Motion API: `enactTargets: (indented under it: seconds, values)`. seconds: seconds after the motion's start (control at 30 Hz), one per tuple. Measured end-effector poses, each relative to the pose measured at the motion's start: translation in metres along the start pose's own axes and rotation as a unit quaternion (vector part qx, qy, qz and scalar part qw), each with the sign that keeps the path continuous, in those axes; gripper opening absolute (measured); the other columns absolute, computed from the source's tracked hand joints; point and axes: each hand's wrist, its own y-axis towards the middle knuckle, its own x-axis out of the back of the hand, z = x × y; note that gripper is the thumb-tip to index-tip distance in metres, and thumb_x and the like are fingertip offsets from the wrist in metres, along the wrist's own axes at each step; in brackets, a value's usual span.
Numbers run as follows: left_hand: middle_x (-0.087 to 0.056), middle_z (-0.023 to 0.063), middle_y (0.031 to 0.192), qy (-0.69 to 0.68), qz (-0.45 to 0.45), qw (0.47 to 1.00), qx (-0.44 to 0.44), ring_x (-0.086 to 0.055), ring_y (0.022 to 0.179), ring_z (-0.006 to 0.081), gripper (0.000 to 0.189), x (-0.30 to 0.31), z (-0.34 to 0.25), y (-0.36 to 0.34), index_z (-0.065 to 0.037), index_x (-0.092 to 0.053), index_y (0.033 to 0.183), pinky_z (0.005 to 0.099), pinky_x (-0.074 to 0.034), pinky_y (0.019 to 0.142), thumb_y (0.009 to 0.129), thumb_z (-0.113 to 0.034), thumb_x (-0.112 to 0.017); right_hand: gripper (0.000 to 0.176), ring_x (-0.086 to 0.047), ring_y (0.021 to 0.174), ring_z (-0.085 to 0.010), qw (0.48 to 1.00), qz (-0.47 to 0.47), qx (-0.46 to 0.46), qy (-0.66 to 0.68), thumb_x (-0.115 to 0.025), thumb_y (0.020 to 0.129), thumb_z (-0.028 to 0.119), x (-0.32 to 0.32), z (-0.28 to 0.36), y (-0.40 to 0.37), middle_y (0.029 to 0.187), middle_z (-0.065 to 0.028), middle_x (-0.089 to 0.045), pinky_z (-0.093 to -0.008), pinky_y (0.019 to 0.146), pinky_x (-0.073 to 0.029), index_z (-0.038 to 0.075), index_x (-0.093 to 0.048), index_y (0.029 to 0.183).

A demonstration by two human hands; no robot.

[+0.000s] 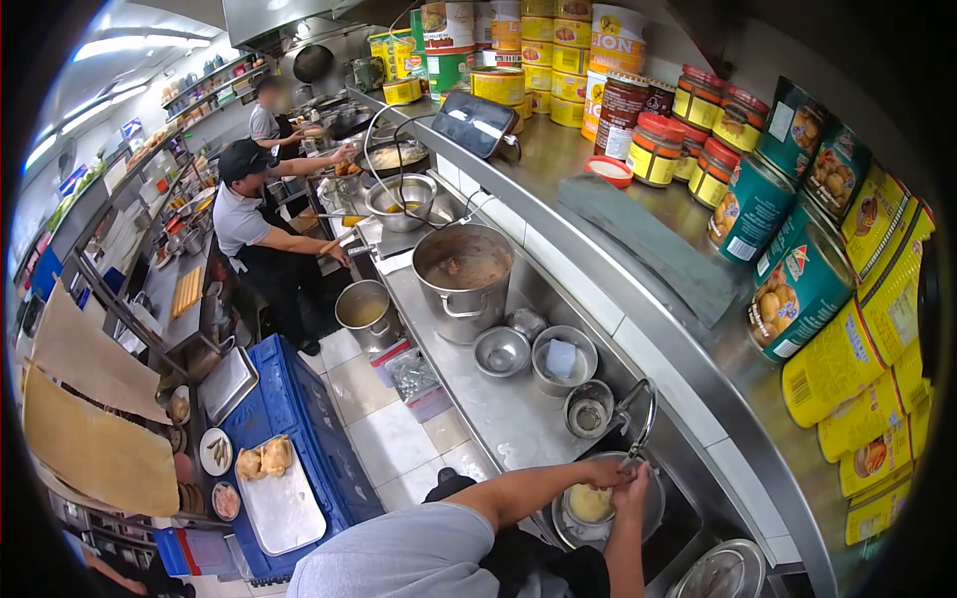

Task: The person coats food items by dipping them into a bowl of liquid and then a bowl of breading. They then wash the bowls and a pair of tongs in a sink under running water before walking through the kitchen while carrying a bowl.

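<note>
My left hand (599, 474) and my right hand (631, 485) meet just below the curved tap (653, 414), over a wide metal bowl (653, 513) in the sink. Both hands look closed, fingers curled and pressed against each other. Whatever may be between them is too small to make out. Inside the bowl, below my hands, lies a round pale-yellow thing (590, 503). A small metal bowl (589, 409) stands beside the tap. Close by is a metal pot (565, 361) with a pale blue block (560, 359) in it.
A large stockpot (464, 284) stands on the steel counter (518, 424). Cans and jars (653, 149) line the shelf above. To the left, a white tray (286, 508) with pale poultry-like pieces (264, 458) rests on a blue cooler (269, 374). Two co-workers (254, 204) stand further back.
</note>
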Motion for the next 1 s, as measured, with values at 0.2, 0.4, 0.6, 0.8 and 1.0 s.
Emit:
enactTargets:
  seconds: [0.2, 0.4, 0.6, 0.8, 1.0]
  values:
    - [-0.05, 0.0045, 0.055, -0.109, 0.038, 0.991, 0.064, -0.045, 0.041, 0.0145, 0.059, 0.003, -0.007, -0.013, -0.007, -0.06, 0.08, 0.0313, -0.034, 0.038, 0.092, -0.064, -0.049, 0.037, -0.054, 0.06, -0.0173, 0.987, -0.145, 0.044, 0.056, -0.055, 0.098, 0.044, -0.001, -0.004, 0.009, 0.064, -0.001, -0.049, -0.035, 0.06, -0.049, 0.012, -0.046, 0.082]
    - [-0.044, 0.0007, 0.053, -0.239, 0.009, 0.956, 0.171, -0.04, 0.039, 0.0113, 0.061, 0.001, -0.01, -0.018, -0.008, -0.052, 0.069, 0.0266, -0.03, 0.037, 0.091, -0.066, -0.054, 0.037, -0.046, 0.056, -0.0122, 0.991, -0.117, 0.058, 0.023, -0.058, 0.098, 0.04, 0.0, 0.003, 0.023, 0.063, 0.0036, -0.041, -0.0281, 0.052, -0.042, 0.014, -0.044, 0.076]
    - [-0.045, -0.0038, 0.054, -0.415, 0.01, 0.897, 0.15, -0.039, 0.04, 0.0059, 0.048, -0.005, 0.005, -0.01, -0.014, -0.051, 0.067, 0.0202, -0.028, 0.037, 0.09, -0.053, -0.065, 0.036, -0.041, 0.053, -0.011, 0.991, -0.12, 0.056, -0.031, -0.059, 0.098, 0.038, 0.016, 0.003, 0.044, 0.063, 0.0029, -0.04, -0.0283, 0.047, -0.036, 0.014, -0.044, 0.076]
    - [-0.048, -0.0048, 0.055, -0.542, -0.009, 0.81, 0.224, -0.041, 0.04, 0.0032, 0.034, -0.009, 0.008, 0.0, -0.015, -0.056, 0.07, 0.0169, -0.032, 0.036, 0.091, -0.039, -0.07, 0.038, -0.052, 0.064, -0.0156, 0.975, -0.184, 0.084, -0.088, -0.063, 0.095, 0.041, -0.004, 0.006, 0.033, 0.072, -0.0014, -0.048, -0.0324, 0.052, -0.043, 0.01, -0.047, 0.081]
    - [-0.053, -0.0054, 0.057, -0.609, -0.067, 0.744, 0.265, -0.045, 0.041, 0.0032, 0.021, -0.012, 0.001, -0.006, -0.016, -0.061, 0.074, 0.0169, -0.037, 0.036, 0.09, -0.023, -0.071, 0.044, -0.06, 0.082, -0.0249, 0.966, -0.229, 0.086, -0.086, -0.062, 0.095, 0.044, 0.027, -0.008, 0.05, 0.096, -0.0092, -0.054, -0.042, 0.068, -0.052, 0.002, -0.053, 0.102]
